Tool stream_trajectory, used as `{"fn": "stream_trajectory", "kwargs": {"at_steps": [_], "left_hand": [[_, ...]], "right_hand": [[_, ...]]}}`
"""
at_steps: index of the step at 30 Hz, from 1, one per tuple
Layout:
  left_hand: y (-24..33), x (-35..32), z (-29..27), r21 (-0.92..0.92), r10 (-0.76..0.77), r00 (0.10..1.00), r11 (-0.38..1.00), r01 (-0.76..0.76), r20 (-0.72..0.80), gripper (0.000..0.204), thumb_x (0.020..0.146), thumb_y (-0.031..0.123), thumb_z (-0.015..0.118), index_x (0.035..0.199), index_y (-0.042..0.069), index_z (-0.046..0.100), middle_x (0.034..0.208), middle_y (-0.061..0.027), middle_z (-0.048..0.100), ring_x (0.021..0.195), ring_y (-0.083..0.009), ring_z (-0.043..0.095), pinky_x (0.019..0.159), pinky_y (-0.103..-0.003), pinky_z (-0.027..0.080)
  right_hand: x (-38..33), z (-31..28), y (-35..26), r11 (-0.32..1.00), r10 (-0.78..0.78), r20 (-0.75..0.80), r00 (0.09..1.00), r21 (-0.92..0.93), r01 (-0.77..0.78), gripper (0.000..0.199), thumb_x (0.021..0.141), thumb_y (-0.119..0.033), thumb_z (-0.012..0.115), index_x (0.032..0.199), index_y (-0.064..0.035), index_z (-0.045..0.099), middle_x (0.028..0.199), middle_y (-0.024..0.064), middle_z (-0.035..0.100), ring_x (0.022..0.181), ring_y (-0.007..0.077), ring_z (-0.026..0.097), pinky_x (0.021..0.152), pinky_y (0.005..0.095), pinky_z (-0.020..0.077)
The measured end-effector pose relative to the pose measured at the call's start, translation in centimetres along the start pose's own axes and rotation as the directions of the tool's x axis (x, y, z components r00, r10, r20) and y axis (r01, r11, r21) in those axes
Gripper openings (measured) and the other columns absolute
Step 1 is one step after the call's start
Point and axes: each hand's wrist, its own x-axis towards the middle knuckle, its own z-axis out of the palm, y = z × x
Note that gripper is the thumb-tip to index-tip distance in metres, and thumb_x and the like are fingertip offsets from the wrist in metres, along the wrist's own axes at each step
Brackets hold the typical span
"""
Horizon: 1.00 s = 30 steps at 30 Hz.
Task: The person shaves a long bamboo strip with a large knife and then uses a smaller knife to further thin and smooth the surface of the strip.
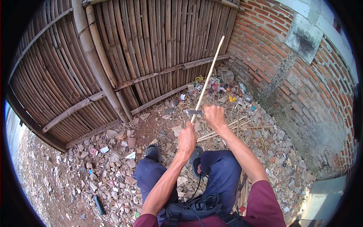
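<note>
My left hand [187, 137] grips the near end of a long thin bamboo strip [210, 70], which slants up and away toward the bamboo fence. My right hand [214, 115] is closed around the handle of a knife [193, 112]. The knife's blade points left and lies across the strip just above my left hand. Both forearms come up from the lower edge over my knees in dark blue trousers.
A bamboo slat fence [124, 49] stands ahead, a brick wall [295, 75] to the right. Stones, litter and loose bamboo strips [227, 126] cover the dirt ground. A dark bag with straps [196, 210] hangs at my waist.
</note>
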Motion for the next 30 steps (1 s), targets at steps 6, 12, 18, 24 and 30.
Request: {"fn": "stream_trajectory", "kwargs": {"at_steps": [6, 12, 18, 24, 30], "left_hand": [[-0.1, 0.6, -0.8, -0.041, -0.019, 1.0, 0.999, 0.019, -0.004, 0.028, 0.112, 0.018, 0.049, 0.097, -0.005, 0.052, 0.066, -0.0338, 0.062, 0.067, -0.0544, 0.066, 0.059, -0.062, 0.052], [-0.1, 0.5, -1.0, -0.026, -0.025, 0.998, 0.999, 0.024, -0.05, 0.028, 0.112, 0.018, 0.049, 0.099, -0.006, 0.054, 0.066, -0.0338, 0.062, 0.067, -0.0542, 0.067, 0.059, -0.062, 0.051], [0.1, 0.2, -1.5, -0.059, -0.02, 0.999, 0.998, 0.018, -0.029, 0.026, 0.112, 0.017, 0.049, 0.099, -0.006, 0.054, 0.067, -0.033, 0.063, 0.066, -0.0541, 0.066, 0.058, -0.062, 0.05], [1.3, -1.9, -1.7, -0.09, 0.051, 0.997, 0.995, -0.046, 0.058, 0.023, 0.112, 0.015, 0.049, 0.099, -0.005, 0.05, 0.067, -0.0321, 0.064, 0.064, -0.0535, 0.067, 0.054, -0.062, 0.051], [2.1, -1.6, -2.9, -0.149, 0.011, 0.995, 0.989, 0.005, 0.1, 0.025, 0.111, 0.017, 0.05, 0.099, -0.005, 0.052, 0.068, -0.034, 0.063, 0.068, -0.0563, 0.065, 0.061, -0.064, 0.05]], "right_hand": [[2.0, 0.4, 0.6, 0.998, -0.047, 0.022, 0.999, -0.033, 0.047, 0.029, 0.1, -0.009, 0.051, 0.078, -0.0066, 0.071, 0.059, 0.0153, 0.067, 0.051, 0.0262, 0.072, 0.039, 0.0424, 0.0524], [5.2, 0.1, 3.1, 0.994, -0.026, -0.083, 0.996, -0.109, 0.017, 0.033, 0.099, -0.011, 0.053, 0.072, -0.0063, 0.071, 0.062, 0.018, 0.069, 0.053, 0.0287, 0.072, 0.042, 0.0426, 0.0541], [9.7, -2.2, 6.3, 0.979, 0.069, -0.135, 0.988, -0.179, -0.093, 0.032, 0.096, -0.013, 0.055, 0.074, -0.0033, 0.076, 0.073, 0.0236, 0.073, 0.064, 0.0377, 0.076, 0.054, 0.0489, 0.0598], [15.0, -7.4, 14.5, 0.91, 0.271, -0.228, 0.935, -0.255, -0.326, 0.026, 0.092, -0.013, 0.058, 0.082, -0.0022, 0.08, 0.085, 0.0275, 0.076, 0.079, 0.0441, 0.078, 0.068, 0.054, 0.0619], [15.6, -9.2, 13.7, 0.882, 0.451, -0.215, 0.867, -0.043, -0.469, 0.024, 0.094, -0.019, 0.063, 0.095, -0.0026, 0.081, 0.096, 0.0294, 0.076, 0.092, 0.0488, 0.075, 0.08, 0.0579, 0.0601]]}}
